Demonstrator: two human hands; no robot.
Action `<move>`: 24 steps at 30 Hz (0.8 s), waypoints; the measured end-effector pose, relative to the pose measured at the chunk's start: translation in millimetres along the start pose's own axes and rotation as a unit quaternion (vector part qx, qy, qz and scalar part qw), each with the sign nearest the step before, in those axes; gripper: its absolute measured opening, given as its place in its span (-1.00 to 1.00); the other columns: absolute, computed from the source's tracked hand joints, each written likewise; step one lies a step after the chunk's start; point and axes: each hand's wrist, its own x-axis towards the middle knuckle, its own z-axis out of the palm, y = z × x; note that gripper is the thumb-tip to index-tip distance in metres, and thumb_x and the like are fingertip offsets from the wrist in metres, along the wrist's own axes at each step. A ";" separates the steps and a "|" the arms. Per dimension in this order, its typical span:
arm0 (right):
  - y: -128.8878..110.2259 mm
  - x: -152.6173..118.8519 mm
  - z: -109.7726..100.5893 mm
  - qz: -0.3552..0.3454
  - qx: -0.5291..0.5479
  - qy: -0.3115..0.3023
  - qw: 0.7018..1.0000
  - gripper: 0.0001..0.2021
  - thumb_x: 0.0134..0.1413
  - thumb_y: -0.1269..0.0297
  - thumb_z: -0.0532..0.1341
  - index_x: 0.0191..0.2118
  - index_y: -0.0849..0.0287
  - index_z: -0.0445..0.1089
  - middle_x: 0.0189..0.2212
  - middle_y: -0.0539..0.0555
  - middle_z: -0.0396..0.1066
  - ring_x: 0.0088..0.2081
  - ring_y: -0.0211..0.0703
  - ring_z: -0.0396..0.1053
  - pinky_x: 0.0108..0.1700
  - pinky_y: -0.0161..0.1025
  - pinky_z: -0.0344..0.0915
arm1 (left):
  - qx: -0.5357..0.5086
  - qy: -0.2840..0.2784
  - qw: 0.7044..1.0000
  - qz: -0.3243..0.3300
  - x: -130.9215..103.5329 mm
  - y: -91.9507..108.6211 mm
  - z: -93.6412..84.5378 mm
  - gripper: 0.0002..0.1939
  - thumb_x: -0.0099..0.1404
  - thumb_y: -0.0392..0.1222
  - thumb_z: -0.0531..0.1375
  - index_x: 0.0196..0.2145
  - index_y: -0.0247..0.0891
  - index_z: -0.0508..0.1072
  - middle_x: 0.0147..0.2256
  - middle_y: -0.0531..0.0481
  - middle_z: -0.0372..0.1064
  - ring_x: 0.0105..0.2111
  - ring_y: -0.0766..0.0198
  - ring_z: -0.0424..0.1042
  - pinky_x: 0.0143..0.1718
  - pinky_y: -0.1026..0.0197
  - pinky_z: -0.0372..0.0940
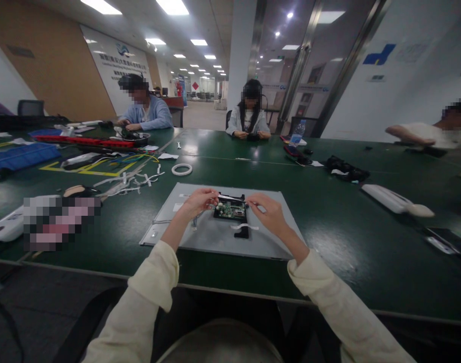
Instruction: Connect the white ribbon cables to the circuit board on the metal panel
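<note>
A narrow white strip of tape (pixel 232 197) is stretched between my two hands, above a green circuit board (pixel 230 210) in a black frame. My left hand (pixel 201 202) pinches its left end, fingers closed. At the other end, my right hand (pixel 268 212) grips it between thumb and fingertips. Board and frame lie on a flat grey panel (pixel 211 243) at the table's near edge. A black bracket (pixel 243 232) sits just below the board, with another curled white strip (pixel 245 227) across it. Some thin cables (pixel 194 222) lie left of the board.
Beyond the panel lies a white tape roll (pixel 182 169), with loose white strips (pixel 134 182) to its left. A blue tray (pixel 24 156) and a white device (pixel 396 199) flank the green table (pixel 215 146). Other people sit around it; a water bottle (pixel 298 133) stands at the back.
</note>
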 end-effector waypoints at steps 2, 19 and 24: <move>-1.0 -0.3 -1.3 0.000 0.011 -0.018 1.000 -0.79 0.11 0.26 0.06 -0.27 0.13 0.42 -0.26 0.10 0.44 -0.19 -0.13 0.37 -0.10 -0.13 0.30 | 0.016 0.007 1.000 0.012 -0.8 0.5 -0.2 -0.81 0.01 -0.19 0.27 -0.42 -0.33 0.38 -0.54 0.05 0.32 -0.58 0.46 0.31 -0.63 0.45 0.10; 2.1 3.6 12.8 0.264 0.192 -0.113 0.938 -0.67 0.03 0.07 0.09 -0.35 0.22 0.46 -0.53 0.00 0.36 -0.52 -0.32 0.22 -0.53 -0.39 0.07 | 0.006 -0.051 0.995 0.085 -5.1 0.2 16.2 -0.78 0.02 -0.14 0.26 -0.41 -0.32 0.37 -0.54 0.08 0.29 -0.59 0.47 0.27 -0.61 0.43 0.11; -2.2 7.2 8.1 0.298 0.194 -0.114 0.928 -0.73 -0.03 0.11 0.14 -0.45 0.23 0.43 -0.71 -0.10 0.13 -0.64 -0.38 0.02 -0.57 -0.38 -0.08 | 0.071 -0.028 0.991 0.111 -3.0 -1.6 17.4 -0.80 0.06 -0.14 0.23 -0.39 -0.31 0.37 -0.58 0.09 0.31 -0.64 0.47 0.26 -0.65 0.43 0.11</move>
